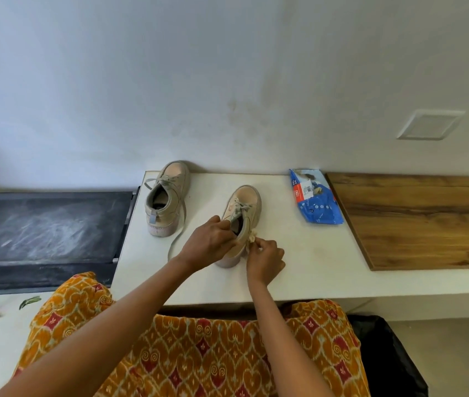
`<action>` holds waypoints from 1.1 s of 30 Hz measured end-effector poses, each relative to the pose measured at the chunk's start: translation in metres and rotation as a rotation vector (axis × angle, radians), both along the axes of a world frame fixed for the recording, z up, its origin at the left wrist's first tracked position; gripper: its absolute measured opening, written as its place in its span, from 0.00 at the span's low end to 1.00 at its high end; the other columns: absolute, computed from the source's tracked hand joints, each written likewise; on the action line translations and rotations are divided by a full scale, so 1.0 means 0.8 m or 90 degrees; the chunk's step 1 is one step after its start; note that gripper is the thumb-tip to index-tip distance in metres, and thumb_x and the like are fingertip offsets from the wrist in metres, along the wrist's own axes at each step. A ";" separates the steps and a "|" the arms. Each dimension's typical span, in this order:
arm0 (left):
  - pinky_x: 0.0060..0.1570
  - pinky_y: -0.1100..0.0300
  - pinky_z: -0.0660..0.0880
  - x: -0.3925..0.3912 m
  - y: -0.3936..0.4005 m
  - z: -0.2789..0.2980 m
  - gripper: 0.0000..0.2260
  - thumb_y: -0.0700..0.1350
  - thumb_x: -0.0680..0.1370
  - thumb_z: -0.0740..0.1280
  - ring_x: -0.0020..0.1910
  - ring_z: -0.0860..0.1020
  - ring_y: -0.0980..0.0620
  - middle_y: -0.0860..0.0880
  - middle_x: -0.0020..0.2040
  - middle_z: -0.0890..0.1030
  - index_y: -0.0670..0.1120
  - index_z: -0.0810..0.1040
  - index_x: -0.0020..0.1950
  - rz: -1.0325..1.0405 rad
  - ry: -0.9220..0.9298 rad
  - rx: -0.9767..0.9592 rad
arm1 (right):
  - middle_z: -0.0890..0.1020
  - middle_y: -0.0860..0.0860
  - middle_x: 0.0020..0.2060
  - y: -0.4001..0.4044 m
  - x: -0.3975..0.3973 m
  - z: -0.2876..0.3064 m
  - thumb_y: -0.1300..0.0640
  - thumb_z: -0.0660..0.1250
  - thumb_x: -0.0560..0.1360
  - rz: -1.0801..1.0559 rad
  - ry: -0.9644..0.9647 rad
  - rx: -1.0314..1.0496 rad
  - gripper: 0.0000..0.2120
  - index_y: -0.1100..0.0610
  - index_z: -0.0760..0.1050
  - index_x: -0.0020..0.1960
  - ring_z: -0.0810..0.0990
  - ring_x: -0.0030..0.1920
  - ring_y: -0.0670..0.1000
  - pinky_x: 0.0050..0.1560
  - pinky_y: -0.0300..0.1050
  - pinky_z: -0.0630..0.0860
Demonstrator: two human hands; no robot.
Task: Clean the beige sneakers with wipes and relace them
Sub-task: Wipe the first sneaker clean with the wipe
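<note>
Two beige sneakers stand on a white counter (308, 262). The left sneaker (167, 199) sits near the wall with its grey lace trailing loose down the counter. The right sneaker (243, 213) is nearer to me. My left hand (209, 242) grips its heel collar, fingers curled over the rim. My right hand (265, 259) pinches a crumpled, soiled wipe (252, 235) against the shoe's right side near the heel. The heel of this shoe is hidden behind my hands.
A blue wipes packet (315, 197) lies at the counter's back right, next to a wooden board (422, 222). A dark dusty surface (44, 230) lies left of the counter. A black bin bag (385, 356) stands lower right. My patterned orange clothing fills the foreground.
</note>
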State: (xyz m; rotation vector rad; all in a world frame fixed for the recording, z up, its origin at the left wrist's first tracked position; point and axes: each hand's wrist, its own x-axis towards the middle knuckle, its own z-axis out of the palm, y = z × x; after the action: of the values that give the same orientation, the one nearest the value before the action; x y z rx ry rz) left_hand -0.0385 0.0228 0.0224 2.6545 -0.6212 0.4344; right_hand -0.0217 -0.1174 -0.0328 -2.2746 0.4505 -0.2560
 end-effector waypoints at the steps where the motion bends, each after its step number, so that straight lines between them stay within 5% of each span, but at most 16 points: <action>1: 0.27 0.57 0.71 0.000 0.009 0.001 0.17 0.53 0.77 0.57 0.36 0.71 0.51 0.51 0.37 0.76 0.45 0.82 0.41 -0.023 0.002 0.010 | 0.81 0.52 0.51 0.000 0.009 0.002 0.57 0.64 0.77 -0.008 0.012 -0.003 0.08 0.54 0.81 0.53 0.73 0.54 0.54 0.50 0.47 0.63; 9: 0.25 0.57 0.73 -0.007 0.061 0.009 0.03 0.39 0.74 0.69 0.41 0.69 0.52 0.48 0.41 0.74 0.43 0.81 0.46 -0.051 -0.054 0.136 | 0.79 0.56 0.53 -0.008 0.083 0.017 0.56 0.60 0.78 -0.079 0.110 0.021 0.12 0.55 0.81 0.54 0.72 0.56 0.57 0.52 0.51 0.65; 12: 0.30 0.60 0.73 -0.014 0.046 -0.003 0.07 0.37 0.72 0.66 0.43 0.69 0.51 0.47 0.46 0.76 0.42 0.80 0.48 0.019 -0.120 0.179 | 0.80 0.55 0.52 0.005 0.064 0.011 0.55 0.61 0.78 -0.063 0.081 0.037 0.11 0.54 0.81 0.54 0.72 0.55 0.58 0.53 0.51 0.65; 16: 0.41 0.57 0.77 -0.026 0.000 -0.014 0.16 0.36 0.63 0.75 0.44 0.75 0.48 0.44 0.45 0.78 0.40 0.80 0.49 0.160 -0.097 0.186 | 0.81 0.54 0.49 0.040 0.010 -0.011 0.54 0.64 0.77 -0.036 0.017 0.037 0.09 0.55 0.81 0.51 0.74 0.53 0.56 0.52 0.50 0.66; 20: 0.39 0.58 0.76 -0.022 -0.012 -0.008 0.16 0.37 0.60 0.79 0.41 0.76 0.48 0.46 0.42 0.79 0.42 0.81 0.44 0.205 -0.066 0.170 | 0.81 0.52 0.50 0.049 -0.004 -0.015 0.53 0.64 0.76 -0.035 0.006 0.059 0.09 0.55 0.81 0.51 0.73 0.53 0.54 0.51 0.48 0.64; 27: 0.34 0.62 0.69 -0.010 0.032 0.007 0.03 0.40 0.70 0.72 0.38 0.71 0.52 0.53 0.37 0.77 0.48 0.81 0.38 0.029 -0.117 0.171 | 0.79 0.55 0.53 0.016 0.076 0.014 0.54 0.61 0.78 -0.067 0.079 0.027 0.12 0.54 0.81 0.55 0.72 0.56 0.57 0.53 0.51 0.66; 30: 0.37 0.64 0.61 -0.001 0.052 0.006 0.11 0.43 0.75 0.60 0.38 0.67 0.53 0.54 0.38 0.76 0.49 0.81 0.39 0.011 -0.131 0.190 | 0.79 0.55 0.54 0.001 0.098 0.017 0.54 0.60 0.78 -0.076 0.125 0.015 0.12 0.53 0.80 0.55 0.71 0.57 0.56 0.53 0.50 0.65; 33: 0.37 0.63 0.66 0.002 0.060 -0.001 0.12 0.42 0.75 0.57 0.41 0.65 0.53 0.52 0.40 0.75 0.47 0.81 0.43 0.034 -0.135 0.198 | 0.81 0.54 0.53 0.004 0.086 0.013 0.54 0.60 0.78 -0.071 0.109 0.013 0.12 0.54 0.81 0.54 0.71 0.56 0.56 0.52 0.49 0.65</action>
State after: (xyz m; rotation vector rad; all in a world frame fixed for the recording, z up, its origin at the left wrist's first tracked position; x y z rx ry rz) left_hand -0.0367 0.0709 0.0217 2.9493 -0.7342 0.6915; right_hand 0.0470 -0.1139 -0.0223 -2.2631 0.6678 -0.1124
